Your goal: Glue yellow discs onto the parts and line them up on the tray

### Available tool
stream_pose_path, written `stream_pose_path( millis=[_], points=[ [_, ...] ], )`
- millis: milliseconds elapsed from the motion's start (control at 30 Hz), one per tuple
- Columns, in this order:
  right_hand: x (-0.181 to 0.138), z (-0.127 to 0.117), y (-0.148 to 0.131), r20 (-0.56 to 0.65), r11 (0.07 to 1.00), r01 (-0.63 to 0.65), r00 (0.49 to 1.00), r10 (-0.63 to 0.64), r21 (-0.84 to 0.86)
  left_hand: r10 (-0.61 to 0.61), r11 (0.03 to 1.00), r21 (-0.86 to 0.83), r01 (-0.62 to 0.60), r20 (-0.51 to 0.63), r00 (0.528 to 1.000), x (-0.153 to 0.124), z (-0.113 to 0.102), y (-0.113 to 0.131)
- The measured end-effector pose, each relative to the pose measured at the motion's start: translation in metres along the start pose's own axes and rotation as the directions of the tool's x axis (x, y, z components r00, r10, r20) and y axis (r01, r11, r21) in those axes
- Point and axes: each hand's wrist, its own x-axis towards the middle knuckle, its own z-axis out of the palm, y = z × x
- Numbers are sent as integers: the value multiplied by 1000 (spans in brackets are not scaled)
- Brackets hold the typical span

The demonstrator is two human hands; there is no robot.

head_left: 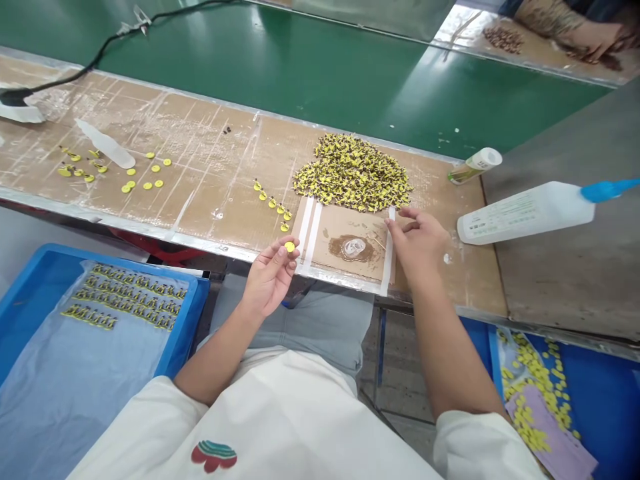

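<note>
My left hand [271, 279] pinches a small round yellow disc [290, 247] between thumb and fingertips, just off the table's front edge. My right hand [419, 241] is over the right edge of a cardboard piece [345, 223], its fingers bent together; what they hold, if anything, is too small to make out. On that cardboard a clear blob [354, 248] sits in a wet brown stain, with a thin stick [379, 244] beside it. Behind lies a big heap of small yellow-and-dark pieces [355, 173]. Several yellow discs with dark tops [273, 202] form a line left of the heap.
More yellow discs [154, 168] lie by a white strip [106, 143] at left. A blue tray [47, 257] holds rows of pieces. A white bottle [530, 212] and a small tube [475, 165] lie at right. Another person's hand [595, 40] works across the top right.
</note>
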Motion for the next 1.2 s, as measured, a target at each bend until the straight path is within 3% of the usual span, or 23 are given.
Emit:
stream_pose_path(
  millis=[133,400,500,567,700,833,1000,1200],
  points=[
    [37,13,43,71,973,120,992,-108,-195,29,997,68,-30,8,1000,2,0,-1],
    [45,14,50,111,942,184,981,-159,-281,19,996,85,-17,-20,1000,6,4,-3],
    [46,2,50,92,950,194,980,-177,-245,10,997,72,-8,-29,1000,7,5,-3],
    [48,-9,50,128,975,144,984,-123,-169,12,998,68,-10,-29,1000,8,5,-3],
    [50,-28,47,284,1000,-8,959,15,-26,13,997,72,-11,-27,1000,8,5,-4],
    [45,-29,40,408,1000,29,913,-26,-2,20,996,83,-18,-13,1000,6,6,-6],
    [32,-14,36,321,991,94,945,-58,-99,21,996,81,-20,-16,1000,6,5,-6],
    [15,-1,44,186,993,108,976,-113,39,13,996,84,-10,-32,999,6,6,-7]
  ],
)
